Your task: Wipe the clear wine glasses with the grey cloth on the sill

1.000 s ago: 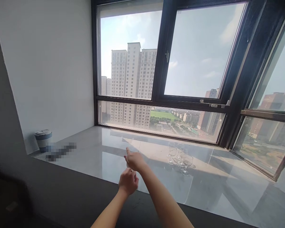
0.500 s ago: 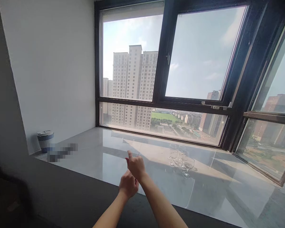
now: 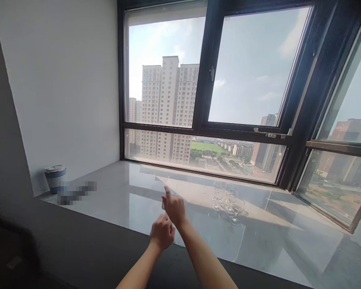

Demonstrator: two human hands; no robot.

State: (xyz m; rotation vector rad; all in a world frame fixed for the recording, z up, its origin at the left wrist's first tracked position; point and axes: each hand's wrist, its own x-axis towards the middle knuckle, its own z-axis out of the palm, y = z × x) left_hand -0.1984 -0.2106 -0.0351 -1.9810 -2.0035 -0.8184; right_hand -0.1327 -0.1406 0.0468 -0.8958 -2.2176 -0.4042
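Over the front edge of the glossy sill (image 3: 108, 204), my left hand (image 3: 162, 232) is closed, its fingers curled inward. My right hand (image 3: 175, 206) is just above and beyond it, index finger pointing up and away, the other fingers bent. A small red spot and a pale bit show by the right thumb; whether they belong to a held thing I cannot make out. Both palms are hidden from view. To the right of my hands, several clear stemmed glasses (image 3: 237, 206) stand grouped on the sill, apart from my hands.
A white and blue lidded cup (image 3: 55, 178) stands at the sill's left end against the wall (image 3: 63, 88). Next to it lies a pixelated dark item (image 3: 76, 192). A dark-framed window (image 3: 203, 124) runs along the back, with another pane (image 3: 327, 176) at the right.
My right hand has lifted slightly and turned, so its index finger points more upward. My left hand stays almost in place. The view has shifted slightly; the glasses and cup stand as before.
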